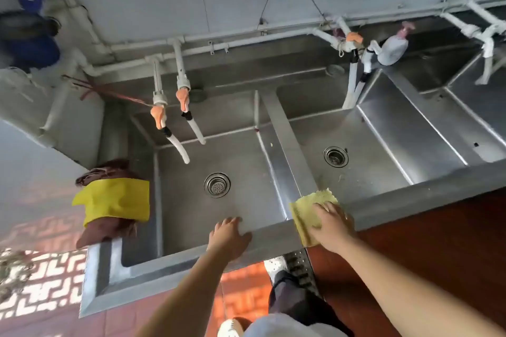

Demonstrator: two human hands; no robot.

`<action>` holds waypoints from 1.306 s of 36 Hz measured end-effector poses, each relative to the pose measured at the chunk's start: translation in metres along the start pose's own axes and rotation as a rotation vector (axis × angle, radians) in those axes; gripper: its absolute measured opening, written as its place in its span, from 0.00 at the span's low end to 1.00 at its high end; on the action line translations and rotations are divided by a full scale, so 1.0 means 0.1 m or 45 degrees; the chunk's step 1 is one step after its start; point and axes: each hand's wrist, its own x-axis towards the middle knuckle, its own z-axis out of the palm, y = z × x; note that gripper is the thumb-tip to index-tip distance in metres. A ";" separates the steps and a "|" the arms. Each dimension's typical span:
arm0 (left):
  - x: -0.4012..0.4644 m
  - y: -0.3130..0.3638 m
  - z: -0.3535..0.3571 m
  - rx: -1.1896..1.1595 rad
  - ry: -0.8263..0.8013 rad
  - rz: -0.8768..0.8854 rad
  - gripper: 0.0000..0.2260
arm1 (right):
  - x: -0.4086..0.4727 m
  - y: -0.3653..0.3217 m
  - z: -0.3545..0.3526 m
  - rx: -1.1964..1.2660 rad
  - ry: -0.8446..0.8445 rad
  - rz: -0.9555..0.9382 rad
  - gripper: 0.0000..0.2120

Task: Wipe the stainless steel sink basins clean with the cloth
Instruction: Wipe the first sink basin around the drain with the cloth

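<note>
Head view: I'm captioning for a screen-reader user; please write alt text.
A person's right hand presses a yellow cloth onto the front rim of a stainless steel sink, where two basins meet. The left hand rests flat on the rim.

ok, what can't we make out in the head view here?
- Cloth: the part under the right hand is covered, so its contact with the sink rim is unseen.
- Left hand: palm side hidden against the rim.
- Third basin: cut off by the right edge.
- Items at top left: too blurred to identify.
- Right basin's near wall: hidden behind the rim.
</note>
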 end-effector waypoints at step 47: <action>0.29 1.09 -1.06 -2.102 -0.074 -0.277 0.14 | 0.99 -0.50 -1.11 1.310 -0.327 -0.573 0.10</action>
